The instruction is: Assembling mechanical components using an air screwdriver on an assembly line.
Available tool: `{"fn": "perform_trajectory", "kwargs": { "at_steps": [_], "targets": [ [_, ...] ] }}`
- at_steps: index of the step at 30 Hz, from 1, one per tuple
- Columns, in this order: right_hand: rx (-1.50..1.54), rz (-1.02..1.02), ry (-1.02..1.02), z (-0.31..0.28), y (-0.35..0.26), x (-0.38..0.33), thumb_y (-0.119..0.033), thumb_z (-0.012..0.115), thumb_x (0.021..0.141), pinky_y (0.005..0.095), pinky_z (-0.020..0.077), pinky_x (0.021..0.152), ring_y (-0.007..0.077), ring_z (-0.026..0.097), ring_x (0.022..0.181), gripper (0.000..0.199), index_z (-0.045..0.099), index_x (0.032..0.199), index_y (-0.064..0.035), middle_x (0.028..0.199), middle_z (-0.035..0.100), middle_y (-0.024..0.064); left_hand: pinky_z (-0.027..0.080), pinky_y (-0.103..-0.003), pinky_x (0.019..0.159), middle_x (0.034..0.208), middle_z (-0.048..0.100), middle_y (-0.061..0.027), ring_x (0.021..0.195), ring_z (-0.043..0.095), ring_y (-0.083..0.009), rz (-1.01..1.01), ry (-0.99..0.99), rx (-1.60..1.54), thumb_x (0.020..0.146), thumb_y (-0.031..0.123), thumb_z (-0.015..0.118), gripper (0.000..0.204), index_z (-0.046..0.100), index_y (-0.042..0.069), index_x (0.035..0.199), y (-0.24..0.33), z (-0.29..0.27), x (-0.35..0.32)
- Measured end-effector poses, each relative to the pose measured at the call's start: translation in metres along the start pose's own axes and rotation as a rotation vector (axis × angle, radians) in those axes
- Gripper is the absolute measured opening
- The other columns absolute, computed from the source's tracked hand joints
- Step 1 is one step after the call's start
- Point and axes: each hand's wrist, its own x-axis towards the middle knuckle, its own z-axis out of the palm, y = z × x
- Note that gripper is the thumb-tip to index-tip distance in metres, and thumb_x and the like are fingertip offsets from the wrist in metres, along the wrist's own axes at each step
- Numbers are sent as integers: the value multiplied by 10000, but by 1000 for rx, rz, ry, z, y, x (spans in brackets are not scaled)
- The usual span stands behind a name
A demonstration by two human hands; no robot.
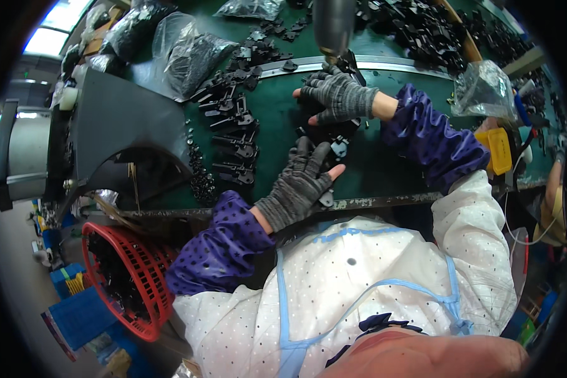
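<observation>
My left hand (294, 184), in a grey fingerless glove, lies with fingers stretched and thumb apart beside a dark part with a shiny metal piece (339, 148). What is under its palm is hidden. Farther up the green bench, my right hand (341, 96), gloved the same way, spreads its fingers over dark parts, thumb and index apart. Just above it hangs the tip of an upright cylindrical tool (332, 28). To the left, several black lever-like parts (235, 148) lie in a column, beside a line of small dark pieces (198, 167).
A silver rail (396, 63) crosses the bench behind my hands. Heaps of black parts (415, 31) and clear plastic bags (192, 57) lie at the back. A grey metal guard (116, 120) stands left, above a red basket (160, 277). A yellow container (497, 151) sits at right.
</observation>
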Motion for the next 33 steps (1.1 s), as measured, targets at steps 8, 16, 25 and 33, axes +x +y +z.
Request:
{"fn": "perform_trajectory", "kwargs": {
  "at_steps": [8,16,25,33],
  "targets": [
    [80,166,28,-13,103,-48,-272,576,736,368,413,809,297,496,964,431,492,1129,-115,1090,492,121,304,-484,934,1291,292,-190,1151,295,-452,-53,117,-101,544,191,695,707,439,152,1202,45,24,38],
    [72,861,197,-9,129,-66,-424,482,749,406,447,702,322,569,798,413,601,867,-46,830,593,162,432,-370,836,1230,418,-119,1096,435,-335,47,135,22,575,240,693,566,527,149,1108,36,24,11],
    [35,501,133,16,145,-65,-469,426,785,404,440,746,338,564,831,496,577,944,-24,909,576,207,457,-330,657,895,573,-82,779,560,-270,-198,250,-20,694,54,606,236,588,107,924,-78,-51,97],
    [607,813,269,9,102,-56,-421,482,816,327,512,475,221,561,759,473,463,1091,-35,959,530,120,427,-368,765,906,563,-107,886,527,-301,-119,68,107,702,100,604,232,580,84,933,-121,-2,128]
  ]
}}
